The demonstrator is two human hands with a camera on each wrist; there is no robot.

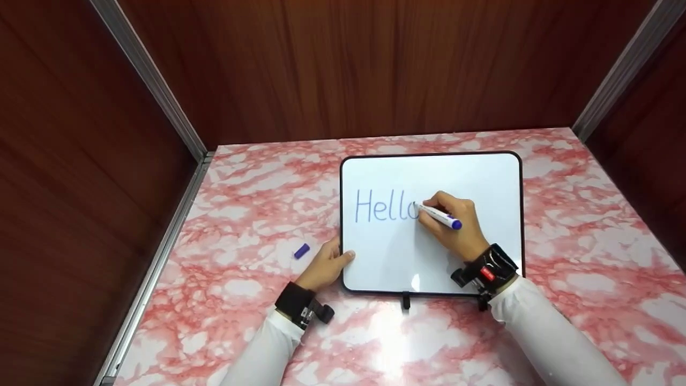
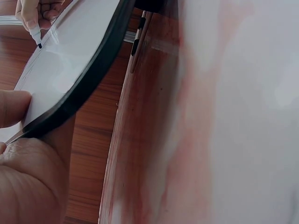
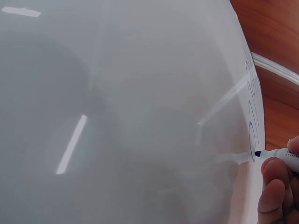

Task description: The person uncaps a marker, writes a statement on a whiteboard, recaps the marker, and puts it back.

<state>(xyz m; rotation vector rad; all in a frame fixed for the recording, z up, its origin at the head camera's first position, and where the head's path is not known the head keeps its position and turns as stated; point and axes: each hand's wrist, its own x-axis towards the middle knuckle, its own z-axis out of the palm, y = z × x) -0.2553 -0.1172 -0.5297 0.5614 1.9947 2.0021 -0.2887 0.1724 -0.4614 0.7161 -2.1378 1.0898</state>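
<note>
A whiteboard (image 1: 386, 257) with a black frame bears the word "Hello" (image 1: 381, 206) in blue. My right hand (image 1: 458, 222) pinches a white marker (image 1: 437, 215) with a blue end, its dark tip right at the letter "o". The right wrist view shows the marker (image 3: 280, 156) between thumb and fingers, tip close to the blue stroke. At the board's lower left edge, my left hand (image 1: 324, 265) grips the frame, thumb on the front surface and fingers behind. In the left wrist view the thumb (image 2: 14, 107) lies over the board's white face.
A loose blue marker cap (image 1: 302, 251) lies on the red-and-white marbled table (image 1: 241, 284), left of the board. Small black feet (image 1: 406, 300) show under the board's lower edge. Dark wood panels (image 1: 343, 69) with metal corner strips (image 1: 155, 80) enclose the table at the back and sides.
</note>
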